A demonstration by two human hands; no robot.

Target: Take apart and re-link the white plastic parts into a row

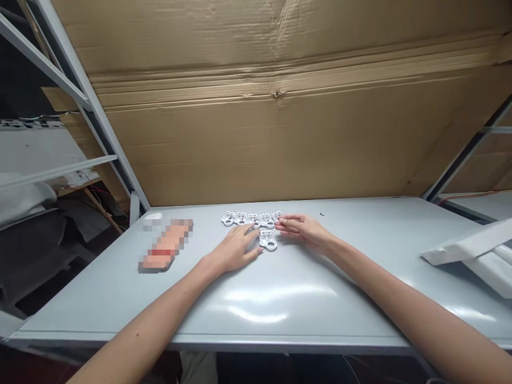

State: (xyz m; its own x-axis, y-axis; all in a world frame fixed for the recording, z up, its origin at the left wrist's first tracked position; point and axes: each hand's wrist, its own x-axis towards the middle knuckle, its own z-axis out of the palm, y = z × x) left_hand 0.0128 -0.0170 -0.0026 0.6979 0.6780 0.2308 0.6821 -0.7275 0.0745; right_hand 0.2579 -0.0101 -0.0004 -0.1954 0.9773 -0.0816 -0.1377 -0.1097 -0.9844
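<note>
on the bench (296,282), lone white piece (265,240); white row (253,218) at its eleven o'clock, set apart perhaps for finger room. left hand (238,248) at nine, thumb and fingers wide; right hand (303,230) at two, fingers narrow, by row's end. contact: cannot tell.

Behind the glossy pale-grey tabletop (320,325), I see a creased brown cardboard sheet (280,149) standing like a wall, a grey metal upright (100,125) along its left; curved white reflections (260,317) streak the tabletop.
</note>
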